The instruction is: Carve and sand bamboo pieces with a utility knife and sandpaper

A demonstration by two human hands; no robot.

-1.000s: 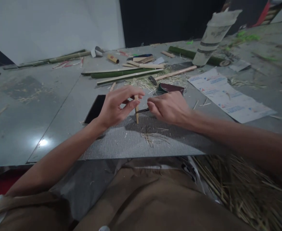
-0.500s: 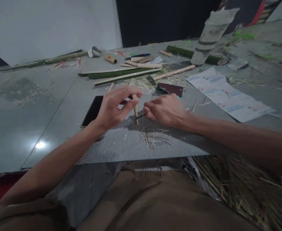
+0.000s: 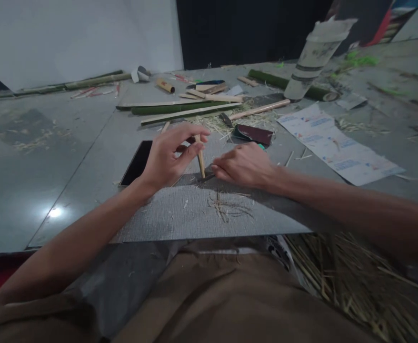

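My left hand (image 3: 171, 155) pinches the upper end of a short, light bamboo piece (image 3: 201, 162), which stands nearly upright and leans a little. Its lower end is close to a thin dark blade (image 3: 207, 178) that lies low over the grey mat (image 3: 173, 214). The blade sticks out to the left from my right hand (image 3: 243, 164), whose fingers are closed around its handle. Most of that handle is hidden; a bit of green shows behind the hand. Thin fibres (image 3: 230, 206) lie on the mat in front of both hands.
Behind my hands are split bamboo strips (image 3: 191, 113), a hammer (image 3: 255, 110), shavings and a dark red folded piece (image 3: 254, 134). A black flat object (image 3: 137, 162) lies left. Farther right are a tall cup (image 3: 314, 59), a green bamboo tube (image 3: 269, 78) and a printed sheet (image 3: 341, 145).
The bamboo piece's lower end has moved slightly up and away from me, and now sits just above the blade instead of reaching past it. Both hands keep their grip. The view has shifted slightly.
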